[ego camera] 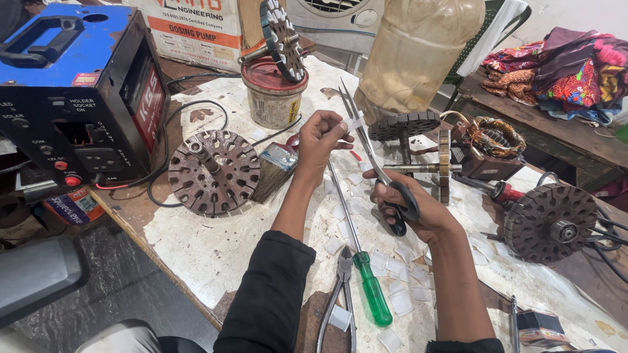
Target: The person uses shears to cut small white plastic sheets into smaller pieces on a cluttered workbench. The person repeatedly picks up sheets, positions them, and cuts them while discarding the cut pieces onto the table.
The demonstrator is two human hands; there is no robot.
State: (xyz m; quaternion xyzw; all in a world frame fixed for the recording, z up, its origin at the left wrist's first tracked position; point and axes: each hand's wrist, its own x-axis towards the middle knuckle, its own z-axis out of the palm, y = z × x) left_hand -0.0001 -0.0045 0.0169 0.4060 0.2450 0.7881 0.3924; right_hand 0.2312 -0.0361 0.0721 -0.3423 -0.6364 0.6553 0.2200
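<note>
Where the worktop lies nearest the wearer, at six o'clock, a green-handled screwdriver (366,281) and grey steel pliers (339,287) rest among cut white paper slips (400,302). Above them, the right hand (418,208) grips black-handled steel scissors (374,160), blades parted and pointing to twelve o'clock; the left hand (320,138) pinches a small white paper strip (355,123) against the blades. Farther, at ten o'clock, a rusty round slotted rotor disc (214,172); at twelve, a red-lidded paint tin (273,93).
</note>
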